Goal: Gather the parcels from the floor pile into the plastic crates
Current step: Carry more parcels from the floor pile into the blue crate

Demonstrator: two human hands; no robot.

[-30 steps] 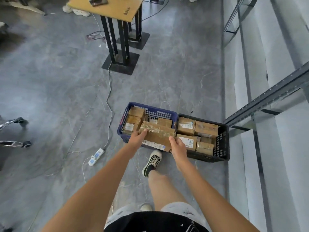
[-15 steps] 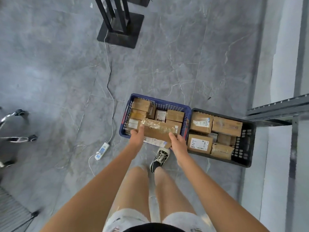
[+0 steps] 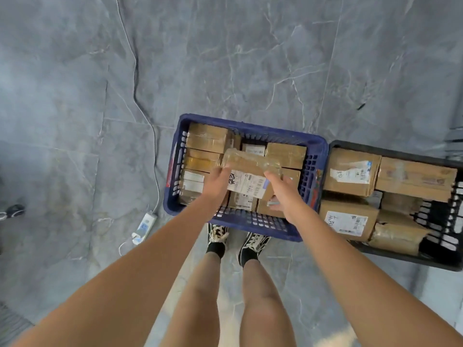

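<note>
A white power strip (image 3: 144,226) lies on the grey floor (image 3: 75,96) at the left, with a thin cord (image 3: 136,78) running up and away from it. Next comes the blue crate (image 3: 250,222). It is packed with brown boxes. Over the middle of it, two hands hold one parcel (image 3: 246,172). The parcel is brown, wrapped in clear tape, and has a white label facing up. The left hand (image 3: 217,182) grips the parcel's left end with its fingers curled on the edge. The right hand (image 3: 283,194) grips the right end the same way. The parcel sits just above the boxes in the crate; I cannot tell if it touches them. Below the crate are two black and white shoes (image 3: 217,235), close to its near wall. To the right, touching the blue crate, is a black crate (image 3: 400,259). It also holds brown boxes, some with white labels.
</note>
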